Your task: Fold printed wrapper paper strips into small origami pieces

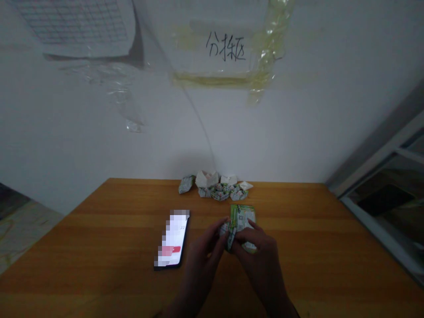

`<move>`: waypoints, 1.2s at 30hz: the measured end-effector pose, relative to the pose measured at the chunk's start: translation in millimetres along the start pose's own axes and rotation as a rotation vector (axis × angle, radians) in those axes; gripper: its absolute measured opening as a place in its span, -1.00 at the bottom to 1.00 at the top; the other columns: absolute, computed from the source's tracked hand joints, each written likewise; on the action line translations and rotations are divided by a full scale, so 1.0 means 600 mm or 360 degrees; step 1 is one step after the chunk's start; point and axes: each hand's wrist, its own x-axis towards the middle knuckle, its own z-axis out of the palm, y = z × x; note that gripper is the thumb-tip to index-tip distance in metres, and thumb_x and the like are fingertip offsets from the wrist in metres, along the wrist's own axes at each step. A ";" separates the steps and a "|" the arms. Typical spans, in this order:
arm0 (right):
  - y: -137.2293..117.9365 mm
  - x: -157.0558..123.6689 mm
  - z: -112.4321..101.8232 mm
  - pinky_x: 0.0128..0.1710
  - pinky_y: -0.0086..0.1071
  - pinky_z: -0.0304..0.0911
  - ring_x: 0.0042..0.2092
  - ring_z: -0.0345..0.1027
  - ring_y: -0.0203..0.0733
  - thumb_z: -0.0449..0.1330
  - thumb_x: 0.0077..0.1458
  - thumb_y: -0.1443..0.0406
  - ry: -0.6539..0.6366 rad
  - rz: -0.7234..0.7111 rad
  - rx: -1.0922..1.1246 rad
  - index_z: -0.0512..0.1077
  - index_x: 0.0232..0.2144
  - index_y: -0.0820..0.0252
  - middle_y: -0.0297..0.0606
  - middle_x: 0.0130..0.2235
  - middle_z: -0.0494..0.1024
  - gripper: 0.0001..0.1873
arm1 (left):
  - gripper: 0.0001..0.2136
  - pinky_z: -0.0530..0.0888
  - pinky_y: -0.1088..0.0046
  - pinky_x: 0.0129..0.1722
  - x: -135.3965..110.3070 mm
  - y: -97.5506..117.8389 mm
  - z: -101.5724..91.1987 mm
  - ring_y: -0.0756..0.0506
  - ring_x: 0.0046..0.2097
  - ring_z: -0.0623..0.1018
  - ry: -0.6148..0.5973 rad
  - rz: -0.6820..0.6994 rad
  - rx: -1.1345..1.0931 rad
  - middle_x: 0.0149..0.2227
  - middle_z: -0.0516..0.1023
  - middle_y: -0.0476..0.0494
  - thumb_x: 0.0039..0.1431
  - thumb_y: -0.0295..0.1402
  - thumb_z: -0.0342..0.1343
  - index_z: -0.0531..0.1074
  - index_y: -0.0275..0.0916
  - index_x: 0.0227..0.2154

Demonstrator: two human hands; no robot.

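Near the front middle of the table, my left hand [205, 247] pinches a small folded piece of printed paper [232, 236] between thumb and fingers. My right hand [260, 251] closes on the same piece from the other side, its fingertips at the fold. A flat green-and-white printed paper [243, 213] shows just beyond the right fingers; whether it is joined to the folded piece, I cannot tell. Left of my hands lies a phone [174, 238] with a lit screen.
Several folded paper pieces [220, 191], some white and some printed, sit in a cluster by the wall at the table's back edge. The wooden table [99, 247] meets a white wall bearing a taped handwritten sign [227, 46]. A metal-framed pane [391, 176] stands at the right.
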 end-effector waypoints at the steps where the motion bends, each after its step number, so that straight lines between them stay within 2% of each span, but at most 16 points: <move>1: 0.000 0.000 0.000 0.15 -0.11 0.04 -0.50 0.40 -0.30 0.23 -0.05 0.40 -0.0002 0.0006 -0.0002 0.47 -0.61 0.15 -0.45 -0.56 0.52 -0.86 | -0.71 0.51 0.43 -0.10 0.000 0.001 0.000 -0.11 -0.05 0.55 0.0002 0.0004 0.0004 -0.06 0.56 -0.10 0.18 -0.34 0.04 0.40 -0.17 -0.03; 9: -0.003 -0.001 0.000 0.14 -0.08 0.04 -0.49 0.40 -0.28 0.24 -0.07 0.41 -0.0012 0.0046 -0.0019 0.47 -0.61 0.15 -0.43 -0.56 0.52 -0.85 | -0.71 0.53 0.42 -0.17 -0.001 -0.002 0.004 -0.13 -0.10 0.56 0.0008 -0.0039 -0.0025 -0.11 0.57 -0.11 0.17 -0.30 0.05 0.39 -0.14 -0.04; 18: 0.001 -0.003 0.003 0.14 -0.07 0.04 -0.50 0.40 -0.27 0.23 -0.06 0.40 -0.0006 0.0038 -0.0042 0.48 -0.61 0.14 -0.42 -0.56 0.53 -0.85 | -0.73 0.50 0.39 -0.14 -0.002 -0.012 0.010 -0.13 -0.10 0.54 0.0014 -0.0066 -0.0101 -0.10 0.54 -0.14 0.13 -0.30 0.09 0.37 -0.16 -0.09; 20: 0.003 -0.004 0.006 0.14 -0.08 0.04 -0.50 0.39 -0.27 0.21 -0.06 0.40 0.0023 0.0056 0.0000 0.47 -0.62 0.15 -0.43 -0.57 0.52 -0.85 | -0.69 0.49 0.39 -0.14 0.000 -0.015 0.016 -0.12 -0.09 0.53 0.0021 -0.0065 -0.0185 -0.09 0.52 -0.15 0.14 -0.30 0.08 0.31 -0.16 -0.04; 23: 0.008 -0.007 0.016 0.07 -0.14 0.16 -0.47 0.40 -0.24 0.18 -0.08 0.42 0.0097 0.0129 0.0088 0.48 -0.59 0.18 -0.40 -0.54 0.53 -0.88 | -0.56 0.47 0.38 -0.13 0.001 -0.017 0.029 -0.11 -0.12 0.52 -0.0013 -0.0051 -0.0348 -0.09 0.49 -0.16 0.12 -0.30 0.11 0.17 -0.18 0.06; 24: 0.010 -0.008 0.021 0.03 -0.17 0.20 -0.45 0.40 -0.23 0.17 -0.09 0.42 0.0129 0.0149 0.0095 0.48 -0.58 0.19 -0.38 -0.53 0.53 -0.88 | -0.57 0.45 0.38 -0.11 0.001 -0.018 0.033 -0.11 -0.12 0.51 -0.0038 -0.0044 -0.0346 -0.10 0.48 -0.15 0.10 -0.30 0.13 0.19 -0.20 0.03; 26: 0.015 -0.009 0.032 0.04 -0.17 0.18 -0.48 0.36 -0.26 0.16 -0.10 0.42 0.0147 0.0128 0.0074 0.48 -0.58 0.21 -0.40 -0.55 0.50 -0.88 | -0.71 0.43 0.41 -0.14 0.000 -0.020 0.040 -0.10 -0.16 0.49 0.0085 -0.0019 -0.0298 -0.20 0.48 -0.10 0.17 -0.27 0.05 0.25 -0.23 -0.08; 29: 0.023 -0.011 0.050 0.07 -0.16 0.15 -0.54 0.31 -0.31 0.17 -0.08 0.39 0.0073 0.0097 0.0106 0.47 -0.61 0.22 -0.45 -0.61 0.46 -0.87 | -0.80 0.41 0.45 -0.21 -0.006 -0.029 0.042 -0.07 -0.24 0.47 0.0172 0.0002 -0.0182 -0.29 0.44 -0.04 0.21 -0.26 -0.02 0.26 -0.22 -0.16; 32: 0.025 -0.020 0.064 -0.11 -0.24 0.30 -0.46 0.38 -0.26 0.15 -0.05 0.38 -0.0098 0.0142 0.0204 0.51 -0.55 0.22 -0.38 -0.54 0.52 -0.86 | -0.80 0.41 0.45 -0.23 -0.020 -0.047 0.034 -0.06 -0.26 0.46 0.0275 -0.0054 -0.0133 -0.32 0.43 -0.04 0.20 -0.23 -0.01 0.28 -0.22 -0.19; 34: 0.024 -0.038 0.067 -0.23 -0.33 0.35 -0.35 0.43 -0.20 0.15 -0.02 0.37 -0.0263 0.0109 0.0307 0.54 -0.40 0.22 -0.29 -0.40 0.57 -0.83 | -0.79 0.42 0.46 -0.21 -0.036 -0.060 0.023 -0.06 -0.24 0.46 0.0409 -0.0143 -0.0166 -0.31 0.41 -0.03 0.17 -0.21 0.01 0.29 -0.22 -0.22; 36: 0.023 -0.070 0.064 -0.19 -0.33 0.35 -0.22 0.44 -0.18 0.14 0.02 0.37 -0.0345 0.0005 0.0340 0.51 -0.18 0.18 -0.23 -0.22 0.57 -0.73 | -0.77 0.45 0.48 -0.26 -0.055 -0.072 0.004 -0.03 -0.28 0.45 0.0494 -0.0283 -0.0239 -0.34 0.40 -0.02 0.14 -0.16 0.03 0.31 -0.22 -0.26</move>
